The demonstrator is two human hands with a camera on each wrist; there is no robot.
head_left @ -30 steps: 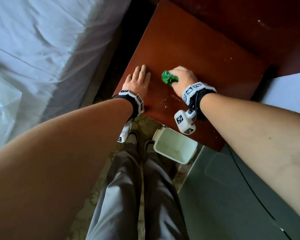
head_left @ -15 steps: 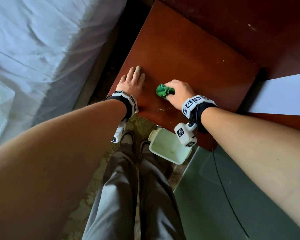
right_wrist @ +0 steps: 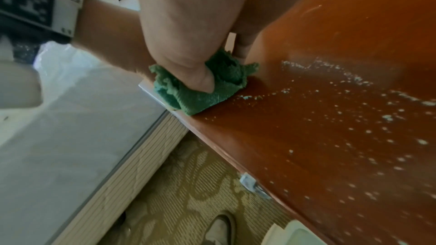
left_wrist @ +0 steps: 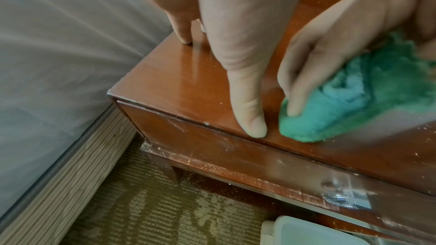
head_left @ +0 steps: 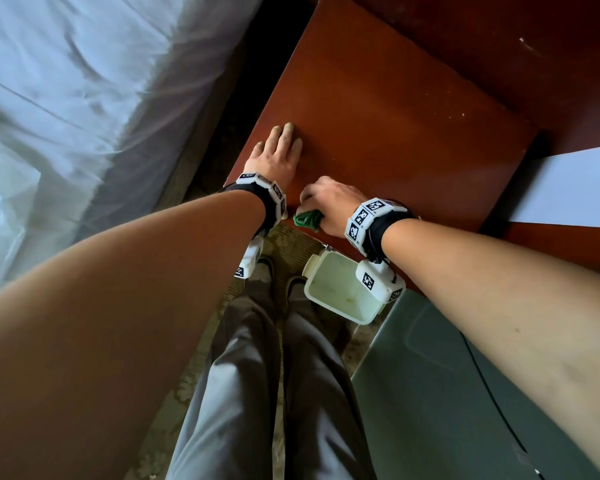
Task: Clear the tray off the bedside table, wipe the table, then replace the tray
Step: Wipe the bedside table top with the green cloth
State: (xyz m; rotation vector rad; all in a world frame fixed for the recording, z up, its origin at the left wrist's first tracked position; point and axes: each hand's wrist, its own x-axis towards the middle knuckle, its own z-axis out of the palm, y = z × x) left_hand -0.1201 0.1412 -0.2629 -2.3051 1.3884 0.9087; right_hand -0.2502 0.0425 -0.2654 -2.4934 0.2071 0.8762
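Item one, bedside table (head_left: 395, 116): reddish-brown wooden top, glossy, with pale crumbs scattered over the part nearest me, plain in the right wrist view. I see no tray on it, and I cannot tell whether the grey-green flat surface (head_left: 465, 393) at lower right is that tray.

Item two, green cloth (head_left: 307, 219): bunched, lying on the table's front edge close to the corner beside the bed. It sits under my right hand (head_left: 329, 202), whose fingers and thumb are curled round it and press it down onto the wood; one end sticks out past the fingertips toward my left thumb.

Item three, my left hand (head_left: 274, 157): flat on the table top, fingers straight and close together, holding nothing. Its thumb (left_wrist: 247, 100) lies along the front edge, just beside the cloth; touching or apart, I cannot tell.

Item four, white plastic bin (head_left: 343, 292): open, on the patterned carpet (left_wrist: 153, 202) below the table's front edge.

Item five, bed (head_left: 84, 116): white sheet, left of the table.
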